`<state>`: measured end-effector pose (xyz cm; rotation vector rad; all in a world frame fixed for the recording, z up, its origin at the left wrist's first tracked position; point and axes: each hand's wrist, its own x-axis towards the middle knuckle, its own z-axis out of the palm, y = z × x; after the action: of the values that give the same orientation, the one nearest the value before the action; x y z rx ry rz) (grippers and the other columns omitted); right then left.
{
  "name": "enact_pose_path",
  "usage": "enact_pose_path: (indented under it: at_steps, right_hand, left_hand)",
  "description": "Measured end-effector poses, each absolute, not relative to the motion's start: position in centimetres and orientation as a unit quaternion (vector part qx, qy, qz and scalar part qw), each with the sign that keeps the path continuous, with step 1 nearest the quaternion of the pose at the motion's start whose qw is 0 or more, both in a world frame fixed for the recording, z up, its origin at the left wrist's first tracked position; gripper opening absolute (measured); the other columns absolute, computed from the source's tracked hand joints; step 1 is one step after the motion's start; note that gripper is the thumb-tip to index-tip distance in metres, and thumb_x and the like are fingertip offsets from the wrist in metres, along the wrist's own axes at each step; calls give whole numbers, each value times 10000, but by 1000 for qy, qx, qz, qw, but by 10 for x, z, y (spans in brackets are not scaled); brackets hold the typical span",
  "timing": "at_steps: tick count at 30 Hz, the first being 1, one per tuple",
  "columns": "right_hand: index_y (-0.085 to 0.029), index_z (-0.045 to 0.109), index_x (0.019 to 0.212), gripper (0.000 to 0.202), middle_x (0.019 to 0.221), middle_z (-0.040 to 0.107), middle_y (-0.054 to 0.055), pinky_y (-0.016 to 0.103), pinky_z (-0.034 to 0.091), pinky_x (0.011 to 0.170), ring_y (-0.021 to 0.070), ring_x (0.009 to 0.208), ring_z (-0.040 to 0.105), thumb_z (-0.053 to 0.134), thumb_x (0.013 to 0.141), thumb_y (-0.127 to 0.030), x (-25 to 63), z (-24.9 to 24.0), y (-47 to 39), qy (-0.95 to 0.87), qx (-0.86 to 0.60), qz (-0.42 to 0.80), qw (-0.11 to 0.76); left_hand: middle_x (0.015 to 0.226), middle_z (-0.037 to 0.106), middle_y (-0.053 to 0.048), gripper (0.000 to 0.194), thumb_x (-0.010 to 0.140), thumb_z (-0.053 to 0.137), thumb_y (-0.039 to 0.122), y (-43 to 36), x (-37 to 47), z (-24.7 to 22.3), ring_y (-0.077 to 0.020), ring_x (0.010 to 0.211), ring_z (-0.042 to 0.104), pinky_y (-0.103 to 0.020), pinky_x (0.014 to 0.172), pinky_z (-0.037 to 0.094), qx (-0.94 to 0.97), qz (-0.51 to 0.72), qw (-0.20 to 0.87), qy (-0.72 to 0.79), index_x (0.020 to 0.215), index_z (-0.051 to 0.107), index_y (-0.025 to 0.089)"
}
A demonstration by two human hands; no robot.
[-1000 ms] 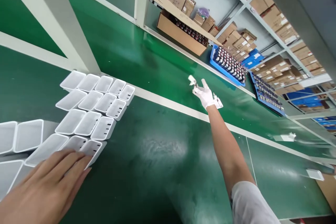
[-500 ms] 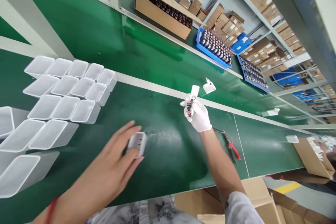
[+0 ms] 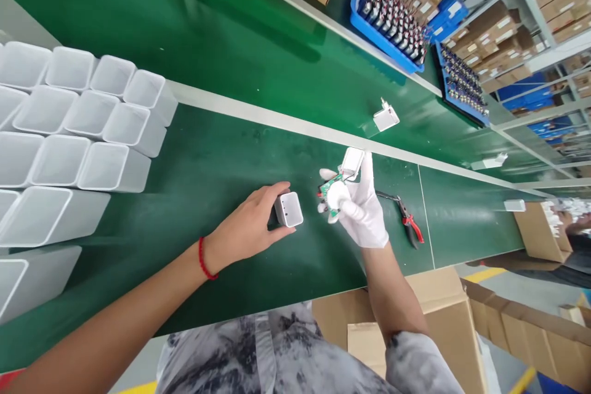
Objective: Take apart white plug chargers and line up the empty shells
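My bare left hand (image 3: 252,220), with a red cord at the wrist, grips a small white plastic housing (image 3: 290,209) between thumb and fingers. The housing's open end faces up toward me, and small dark slots show inside. To its right, my white-gloved right hand (image 3: 362,212) holds a green circuit board (image 3: 331,188) with a round white part (image 3: 338,195) on it. A white square cap (image 3: 353,161) sits at that hand's fingertips, beside the board, with thin dark wires between them. The two hands are apart, over the green bench.
Rows of white open housings (image 3: 104,166) stand at left. Red-handled pliers (image 3: 410,221) lie right of my gloved hand. A white part (image 3: 386,117) lies beyond the pale strip. Blue trays (image 3: 390,24) of components stand behind. At far right, a person's hands are by a cardboard box (image 3: 542,231).
My left hand has brought the housing rightward, nearer the gloved hand, and its open end has turned toward me. The right hand has rotated, showing the circuit board and round white part. The view has shifted.
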<state>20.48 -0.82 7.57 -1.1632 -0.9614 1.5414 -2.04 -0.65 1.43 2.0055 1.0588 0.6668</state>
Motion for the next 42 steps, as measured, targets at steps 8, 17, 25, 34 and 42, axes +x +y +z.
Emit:
enact_pose_path:
  at_steps: [8,17,25,34,42]
  right_hand:
    - [-436,-71,1522,1248,1252,661,41,404,614,793,231,1085,664,845,689,-275,186,61,-15,-376,-457,668,451]
    - [-451,68,1526,1209,1256,638,52,457,585,863,241,1039,662,887,640,-370,194,53,-17,-478,-502,537,480]
    - [-519,66,1504,1115,1419,521,24,504,481,1054,237,1196,610,827,741,-230,187,46,-16,-641,-441,445,444]
    - [-429,-16,1537,1067,1327,578,42,493,481,1062,243,1258,563,743,825,-194,188,59,0,-742,-410,411,334]
    - [-384,9,1550,1010,1264,608,61,481,461,1073,240,1263,557,709,849,-186,185,50,3,-762,-415,397,298]
  left_hand:
    - [1248,571,-153,712,756,772,406,1,-20,5,-308,1170,566,-469,996,503,802,300,322,404,1322,418,158]
    - [889,612,-93,340,830,683,454,3,-26,12,-232,778,624,-354,647,539,827,301,244,408,888,536,153]
    - [1372,503,-210,853,753,779,428,8,-23,11,-361,1285,447,-511,1034,402,811,278,290,426,1389,319,97]
    - [1200,653,-110,560,770,780,315,12,-21,1,-298,1194,536,-439,982,357,819,263,284,423,1228,502,155]
    - [1172,659,-102,534,766,764,245,13,-21,4,-300,1187,533,-437,966,362,822,256,288,420,1220,494,167]
